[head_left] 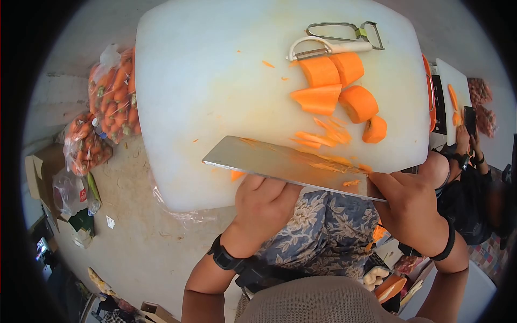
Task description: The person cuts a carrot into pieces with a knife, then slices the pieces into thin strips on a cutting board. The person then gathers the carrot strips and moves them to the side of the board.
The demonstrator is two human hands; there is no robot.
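A wide-bladed kitchen knife (pixel 291 161) lies slantwise over the near edge of the white cutting board (pixel 199 81), with carrot shreds stuck to its blade. My right hand (pixel 412 210) is closed around the handle end. Behind the blade, my left hand (pixel 267 207) has its fingers curled, and the blade hides the fingertips. A small orange carrot bit (pixel 236 175) shows beside them. Thin carrot slices (pixel 323 134) lie just beyond the knife. Farther out are several thick carrot chunks (pixel 358 104), a white-handled peeler (pixel 344 47) and a metal peeler (pixel 336 30).
Bags of carrots (pixel 116 94) stand on the floor to the left, near a cardboard box (pixel 43 172). To the right, another person's hands (pixel 467 141) are at a second white board (pixel 449 81) bearing carrot pieces. An orange-red handle (pixel 430 91) shows at the board's right edge.
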